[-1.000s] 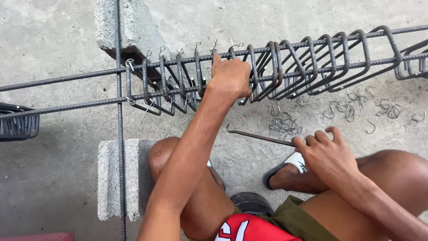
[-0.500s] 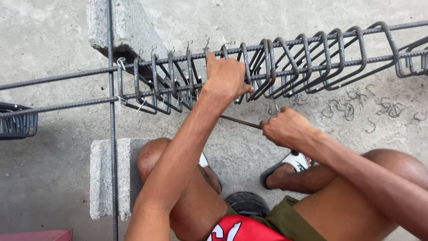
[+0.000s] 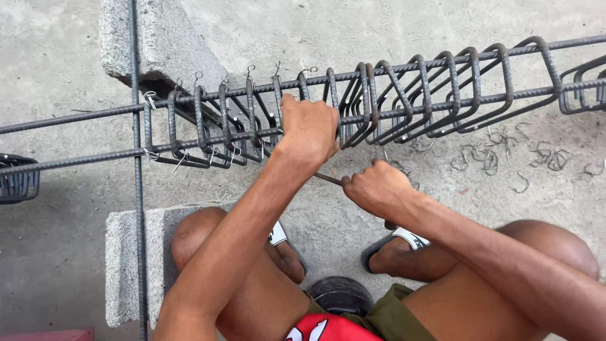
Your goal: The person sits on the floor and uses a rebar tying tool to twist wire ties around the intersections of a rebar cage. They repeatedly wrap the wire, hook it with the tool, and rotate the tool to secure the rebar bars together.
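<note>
On rebar cage point(image 3: 404, 95), left hand point(image 3: 309, 129) clasped, right hand point(image 3: 375, 188) gripping hook tool point(image 3: 328, 179)

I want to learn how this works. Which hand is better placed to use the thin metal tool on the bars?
The right hand, probably. It already grips the thin metal tool, whose tip points toward the rebar cage. The left hand is busy, clasped on the cage's bars.

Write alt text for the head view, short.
A seated person's left hand grips a rebar cage of bent stirrups on long bars, while the right hand holds a thin metal tool beneath it. Loose wire ties litter the concrete floor.
</note>
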